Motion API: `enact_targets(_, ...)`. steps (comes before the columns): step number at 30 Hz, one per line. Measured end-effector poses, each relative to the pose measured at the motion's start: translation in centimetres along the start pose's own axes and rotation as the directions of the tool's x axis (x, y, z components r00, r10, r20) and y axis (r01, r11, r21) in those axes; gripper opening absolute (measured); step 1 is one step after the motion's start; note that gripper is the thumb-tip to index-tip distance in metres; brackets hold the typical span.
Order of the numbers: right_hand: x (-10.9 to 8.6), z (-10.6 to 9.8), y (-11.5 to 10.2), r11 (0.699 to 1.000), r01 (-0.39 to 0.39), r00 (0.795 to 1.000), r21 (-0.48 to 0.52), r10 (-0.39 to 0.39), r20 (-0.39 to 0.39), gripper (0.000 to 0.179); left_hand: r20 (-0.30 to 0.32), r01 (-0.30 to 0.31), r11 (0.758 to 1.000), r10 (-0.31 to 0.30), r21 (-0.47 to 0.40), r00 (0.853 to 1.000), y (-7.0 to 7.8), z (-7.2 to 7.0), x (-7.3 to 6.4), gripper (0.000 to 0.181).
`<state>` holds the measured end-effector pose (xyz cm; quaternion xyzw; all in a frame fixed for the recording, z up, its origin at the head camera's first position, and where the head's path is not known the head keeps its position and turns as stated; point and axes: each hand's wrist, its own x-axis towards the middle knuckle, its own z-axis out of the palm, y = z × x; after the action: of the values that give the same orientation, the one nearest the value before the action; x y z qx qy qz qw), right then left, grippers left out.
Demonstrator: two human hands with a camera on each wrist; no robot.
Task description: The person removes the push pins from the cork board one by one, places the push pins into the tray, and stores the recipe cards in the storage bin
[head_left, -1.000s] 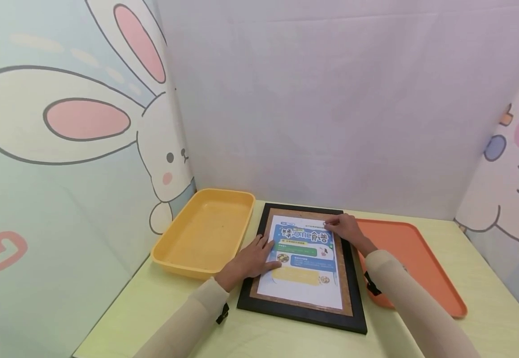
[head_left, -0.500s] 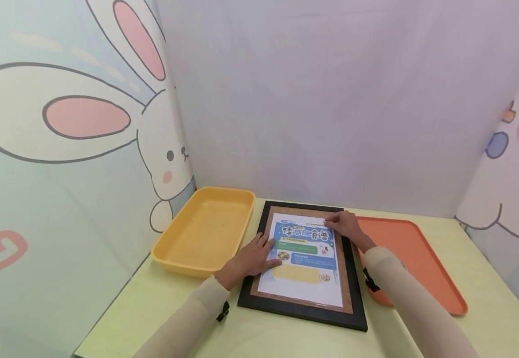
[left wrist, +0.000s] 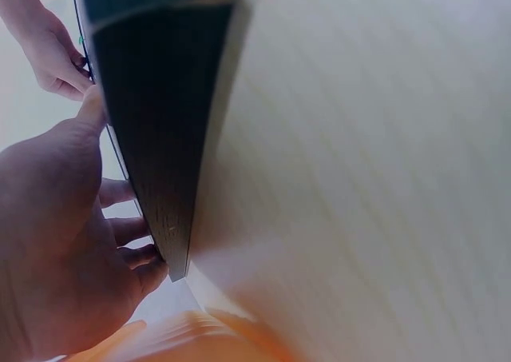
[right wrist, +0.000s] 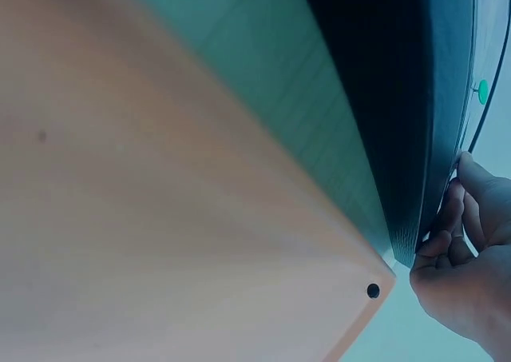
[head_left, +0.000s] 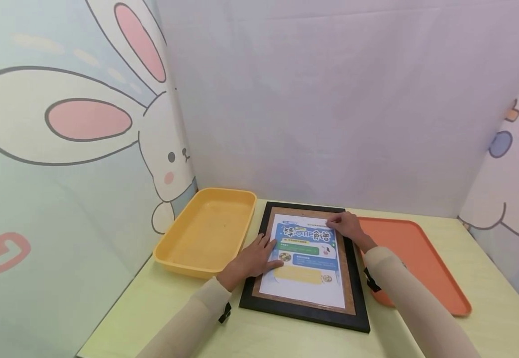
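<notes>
Printed sheet [head_left: 306, 261] lies flat on a black-framed cork board [head_left: 304, 313], in front of the person I'm watching; left hand [head_left: 254, 258] at its 9 o'clock edge, fingers spread and resting, gripping nothing; right hand [head_left: 348, 226] at 1 o'clock corner, fingers bent, tips together, can't tell whether they hold anything; green pin [right wrist: 483, 92] near it; yellow tray [head_left: 207, 231] at 10 o'clock; orange tray [head_left: 420, 263] at 3, partly under right sleeve [head_left: 402, 283]; pale table [head_left: 505, 298] beneath.

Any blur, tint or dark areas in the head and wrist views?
Head: fairly evenly lit, small print on the poster unreadable; left wrist: frame dark, yellow tray blurred; right wrist: blue-green cast on the table, orange tray pale and soft.
</notes>
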<state>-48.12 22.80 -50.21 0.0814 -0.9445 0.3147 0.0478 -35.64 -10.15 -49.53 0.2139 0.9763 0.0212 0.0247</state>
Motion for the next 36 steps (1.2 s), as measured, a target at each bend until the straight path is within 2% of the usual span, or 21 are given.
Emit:
enact_targets(10, 0.0, 0.1, 0.3, 1.000, -0.001, 1.000, 0.012, 0.001, 0.024, 0.028, -0.009, -0.004, 1.000, 0.004, -0.008, 1.000, 0.2, -0.1, -0.1, 0.086)
enact_targets(36, -0.1, 0.4, 1.5, 0.990, 0.139, 0.990, 0.024, -0.140, 0.009, 0.020, -0.002, -0.002, 1.000, 0.002, 0.017, 1.000, 0.3, 0.0, -0.2, 0.086)
